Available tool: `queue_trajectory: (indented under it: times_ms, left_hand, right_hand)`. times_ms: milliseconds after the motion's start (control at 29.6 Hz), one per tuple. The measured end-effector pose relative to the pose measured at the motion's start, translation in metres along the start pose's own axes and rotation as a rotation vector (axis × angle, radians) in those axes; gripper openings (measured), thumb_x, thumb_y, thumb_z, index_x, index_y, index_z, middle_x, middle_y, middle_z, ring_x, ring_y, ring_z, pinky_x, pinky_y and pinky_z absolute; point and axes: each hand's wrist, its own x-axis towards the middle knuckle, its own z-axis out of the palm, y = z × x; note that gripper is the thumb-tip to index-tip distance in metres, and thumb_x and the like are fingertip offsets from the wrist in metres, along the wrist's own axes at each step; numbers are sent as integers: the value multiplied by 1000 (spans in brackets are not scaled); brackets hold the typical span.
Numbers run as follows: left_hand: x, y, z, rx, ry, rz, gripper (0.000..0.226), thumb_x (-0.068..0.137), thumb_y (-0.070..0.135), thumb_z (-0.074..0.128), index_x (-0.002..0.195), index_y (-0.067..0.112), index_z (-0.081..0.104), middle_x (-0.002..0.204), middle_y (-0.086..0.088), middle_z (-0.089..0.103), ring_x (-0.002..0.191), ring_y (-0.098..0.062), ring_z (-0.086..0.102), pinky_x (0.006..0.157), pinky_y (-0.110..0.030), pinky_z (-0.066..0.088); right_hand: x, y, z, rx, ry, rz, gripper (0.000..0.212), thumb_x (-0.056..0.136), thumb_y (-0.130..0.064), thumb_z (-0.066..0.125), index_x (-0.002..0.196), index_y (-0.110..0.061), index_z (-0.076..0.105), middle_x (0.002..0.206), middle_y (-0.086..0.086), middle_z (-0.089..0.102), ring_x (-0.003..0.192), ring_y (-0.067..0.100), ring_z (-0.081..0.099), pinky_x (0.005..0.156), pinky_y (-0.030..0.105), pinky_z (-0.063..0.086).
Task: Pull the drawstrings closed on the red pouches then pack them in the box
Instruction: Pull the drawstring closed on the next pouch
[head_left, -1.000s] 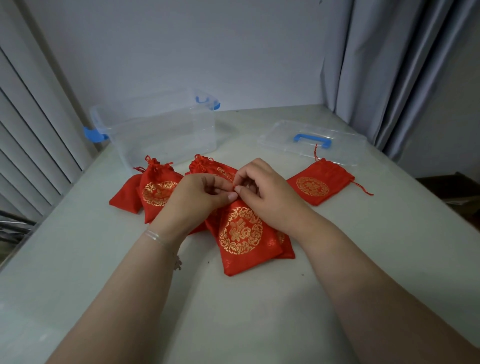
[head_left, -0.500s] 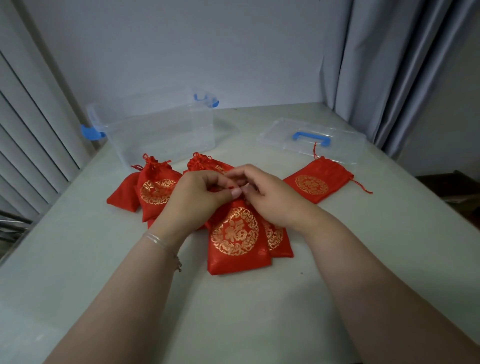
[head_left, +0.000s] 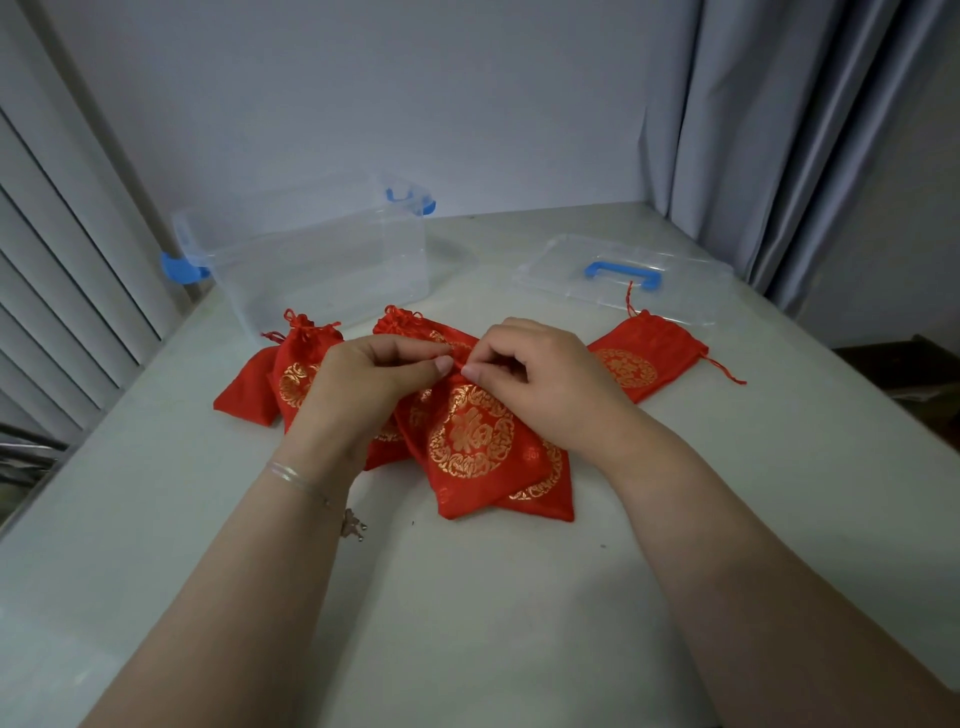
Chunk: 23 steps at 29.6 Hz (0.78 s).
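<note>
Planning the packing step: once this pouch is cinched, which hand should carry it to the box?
Probably left: the clear box sits far-left, beyond the left hand; the right hand would cross over.

On the pale table (head_left: 519, 597) lie at least six red fabric drawstring pouches with gold medallions (head_left: 480, 441), overlapping so the count is uncertain, plus one clear plastic box with blue latches (head_left: 322, 260), one clear lid with a blue handle (head_left: 623, 270), and two bare hands (head_left: 374, 374).
</note>
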Motion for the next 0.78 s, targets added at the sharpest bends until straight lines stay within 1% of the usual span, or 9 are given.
queue_trajectory:
  times_ms: [135,203,271,372,440,507,541,609,778]
  left_hand:
    - [-3,2,3,27,-39,55,10,73,7,77,77,16,73,78,2,74,78,-8,68,67,-15,51]
    - [-4,3,4,122,-64,135,9,75,7,77,78,15,72,75,1,72,74,-12,66,69,-22,55]
    - [-6,4,6,160,-98,207,10,77,7,76,78,15,71,72,4,70,71,-11,64,70,-27,54]
    - [-8,4,9,207,-121,297,9,78,4,74,79,12,69,72,7,67,68,-4,61,65,-19,50]
    - [-8,3,10,252,-112,342,10,79,3,73,80,11,68,75,7,67,69,-3,62,66,-18,50]
    - [-8,2,11,254,-92,349,11,79,3,72,80,13,68,78,5,68,74,-10,65,68,-24,54]
    - [-9,2,11,254,-81,349,12,79,3,72,80,14,68,79,5,69,75,-13,66,69,-27,55]
    - [-10,2,13,258,-60,352,14,79,2,71,79,16,68,79,6,68,74,-13,65,69,-27,55]
    - [-11,3,17,212,-15,294,13,80,-1,69,80,12,68,78,5,69,73,-16,66,66,-26,55]
  right_hand:
    - [0,5,0,-7,-113,46,6,88,-31,62,83,-28,64,93,-14,49,81,-2,50,69,12,35]
    - [1,7,-2,98,-13,69,4,89,-28,61,86,-30,62,101,-13,50,78,1,50,71,13,38]
    - [3,8,-5,189,35,64,15,91,-17,57,97,-29,64,108,-11,55,76,3,53,73,12,41]
    - [4,8,-4,202,-142,123,25,93,-8,54,112,-21,65,103,-11,62,73,-8,54,71,7,39]
    - [5,12,-1,190,-146,185,20,91,-12,59,107,-23,67,97,-7,67,75,1,58,74,19,46]
    - [6,13,-1,209,-91,235,12,88,-17,63,93,-29,67,94,-1,70,84,15,65,82,34,53]
    - [6,12,-1,214,-83,249,11,88,-19,64,88,-30,65,94,-1,70,88,16,66,84,36,53]
    - [5,11,-1,183,-84,253,9,88,-20,64,86,-29,64,94,-5,68,90,13,64,84,33,52]
    - [4,7,-2,111,-73,244,4,90,-23,61,92,-23,65,92,-12,63,88,4,59,72,12,44]
